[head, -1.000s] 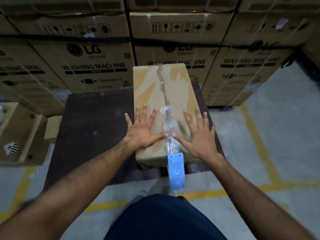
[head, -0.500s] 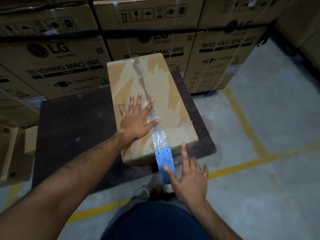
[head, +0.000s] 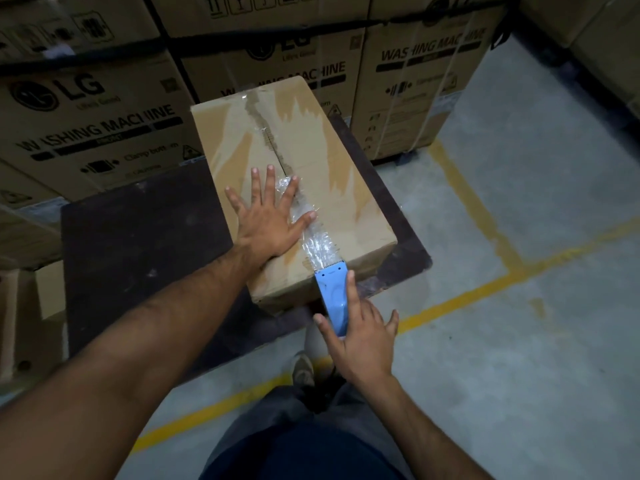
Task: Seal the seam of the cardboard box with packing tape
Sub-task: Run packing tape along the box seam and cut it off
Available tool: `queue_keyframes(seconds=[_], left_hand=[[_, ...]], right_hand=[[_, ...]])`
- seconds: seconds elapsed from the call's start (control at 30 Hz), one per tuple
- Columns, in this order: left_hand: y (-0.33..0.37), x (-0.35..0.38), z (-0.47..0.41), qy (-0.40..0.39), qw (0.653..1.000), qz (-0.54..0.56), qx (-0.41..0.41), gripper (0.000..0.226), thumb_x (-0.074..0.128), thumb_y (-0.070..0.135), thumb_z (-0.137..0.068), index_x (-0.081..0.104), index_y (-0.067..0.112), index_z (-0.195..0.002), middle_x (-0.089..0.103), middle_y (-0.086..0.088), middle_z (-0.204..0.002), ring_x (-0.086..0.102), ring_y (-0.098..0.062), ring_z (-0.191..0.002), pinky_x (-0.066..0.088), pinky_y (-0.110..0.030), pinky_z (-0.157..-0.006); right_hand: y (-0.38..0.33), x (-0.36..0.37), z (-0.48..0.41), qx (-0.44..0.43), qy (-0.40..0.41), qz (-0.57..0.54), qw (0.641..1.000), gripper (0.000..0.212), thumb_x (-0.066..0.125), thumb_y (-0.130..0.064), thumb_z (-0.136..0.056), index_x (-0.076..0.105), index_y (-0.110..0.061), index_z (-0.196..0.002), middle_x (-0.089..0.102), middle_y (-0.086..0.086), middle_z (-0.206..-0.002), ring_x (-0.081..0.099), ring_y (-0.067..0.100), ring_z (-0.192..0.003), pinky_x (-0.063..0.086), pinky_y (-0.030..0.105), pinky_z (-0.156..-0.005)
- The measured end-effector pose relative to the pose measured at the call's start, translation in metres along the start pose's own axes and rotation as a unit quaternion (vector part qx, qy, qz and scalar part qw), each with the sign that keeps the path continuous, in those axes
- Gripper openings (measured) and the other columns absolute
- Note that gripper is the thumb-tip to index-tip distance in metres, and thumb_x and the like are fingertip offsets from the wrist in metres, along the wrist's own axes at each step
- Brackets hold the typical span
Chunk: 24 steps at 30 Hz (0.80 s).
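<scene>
A brown cardboard box (head: 311,140) lies lengthwise on a dark table (head: 138,258), its centre seam running away from me. Crinkled clear packing tape (head: 313,237) covers the near part of the seam and runs down to a blue tape dispenser (head: 332,299) that hangs over the box's near edge. My left hand (head: 268,220) lies flat on the box top with fingers spread, the thumb and forefinger on the tape. My right hand (head: 360,337) touches the dispenser from the right, forefinger laid along it, the other fingers spread.
Stacked washing-machine cartons (head: 104,109) form a wall right behind the table. More cartons (head: 433,81) stand at the back right. Grey concrete floor with yellow lines (head: 485,282) stretches to the right. My shoe (head: 303,370) shows below the table's near edge.
My right hand left the box top, dropped to the near edge and came onto the blue dispenser. My left hand stayed flat on the box. The view shifted to the right.
</scene>
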<state>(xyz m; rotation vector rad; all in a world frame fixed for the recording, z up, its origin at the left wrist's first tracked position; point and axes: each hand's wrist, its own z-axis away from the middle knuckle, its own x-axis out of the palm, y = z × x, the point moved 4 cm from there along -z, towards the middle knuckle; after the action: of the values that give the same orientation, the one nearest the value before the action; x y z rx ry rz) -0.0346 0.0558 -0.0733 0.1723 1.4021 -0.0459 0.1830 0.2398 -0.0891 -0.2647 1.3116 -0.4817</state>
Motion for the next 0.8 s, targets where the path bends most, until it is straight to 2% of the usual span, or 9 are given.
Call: queue_keyframes(seconds=[0.1, 0.27, 0.47, 0.63, 0.73, 0.8], left_hand=[[0.001, -0.001, -0.001, 0.002, 1.000, -0.008, -0.003, 0.091, 0.002, 0.090, -0.091, -0.010, 0.041, -0.167, -0.022, -0.009, -0.178, -0.025, -0.038, -0.162, -0.006, -0.086, -0.116], [0.001, 0.000, 0.000, 0.000, 1.000, -0.021, -0.006, 0.092, 0.001, 0.090, -0.090, -0.012, 0.042, -0.167, -0.022, -0.009, -0.178, -0.024, -0.039, -0.162, -0.005, -0.086, -0.117], [0.000, 0.001, 0.001, 0.000, 1.000, -0.025, -0.008, 0.091, 0.003, 0.091, -0.091, -0.011, 0.042, -0.167, -0.022, -0.009, -0.178, -0.025, -0.039, -0.162, -0.007, -0.085, -0.118], [-0.001, 0.001, 0.003, -0.012, 1.000, -0.019, -0.018, 0.091, 0.006, 0.092, -0.090, -0.009, 0.045, -0.166, -0.021, -0.007, -0.179, -0.026, -0.039, -0.162, -0.005, -0.087, -0.116], [0.000, 0.001, 0.003, -0.019, 0.999, -0.012, -0.026, 0.090, 0.006, 0.093, -0.089, -0.004, 0.048, -0.166, -0.019, -0.006, -0.179, -0.025, -0.038, -0.162, -0.006, -0.088, -0.115], [0.000, 0.001, 0.003, -0.021, 0.999, -0.011, -0.025, 0.090, 0.005, 0.093, -0.089, -0.003, 0.049, -0.166, -0.018, -0.006, -0.179, -0.025, -0.038, -0.162, -0.006, -0.088, -0.114]], right_hand=[[0.006, 0.004, -0.009, 0.023, 0.008, -0.072, 0.997, 0.090, 0.008, -0.092, -0.089, -0.026, -0.050, -0.161, 0.062, -0.003, -0.150, 0.055, 0.023, -0.142, 0.005, 0.072, -0.127], [0.021, 0.009, -0.025, 0.002, 0.023, -0.117, 0.993, 0.074, -0.002, -0.088, -0.092, -0.027, -0.059, -0.155, 0.067, -0.004, -0.143, 0.057, 0.017, -0.139, -0.006, 0.070, -0.128], [0.022, 0.016, -0.024, -0.044, 0.047, -0.155, 0.986, 0.061, 0.007, -0.077, -0.102, -0.016, -0.064, -0.157, 0.075, -0.007, -0.120, 0.066, 0.010, -0.124, -0.001, 0.070, -0.128], [0.024, 0.022, -0.018, -0.047, 0.069, -0.221, 0.972, 0.058, 0.015, -0.077, -0.104, -0.002, -0.067, -0.158, 0.078, -0.008, -0.119, 0.069, 0.010, -0.118, 0.006, 0.069, -0.129], [0.027, 0.019, -0.014, -0.042, 0.089, -0.246, 0.964, 0.060, 0.019, -0.076, -0.104, 0.017, -0.056, -0.161, 0.078, -0.005, -0.118, 0.069, 0.014, -0.115, 0.013, 0.070, -0.128], [0.027, 0.018, -0.013, -0.037, 0.093, -0.247, 0.964, 0.063, 0.021, -0.075, -0.104, 0.023, -0.052, -0.162, 0.078, -0.004, -0.116, 0.068, 0.015, -0.113, 0.016, 0.070, -0.127]])
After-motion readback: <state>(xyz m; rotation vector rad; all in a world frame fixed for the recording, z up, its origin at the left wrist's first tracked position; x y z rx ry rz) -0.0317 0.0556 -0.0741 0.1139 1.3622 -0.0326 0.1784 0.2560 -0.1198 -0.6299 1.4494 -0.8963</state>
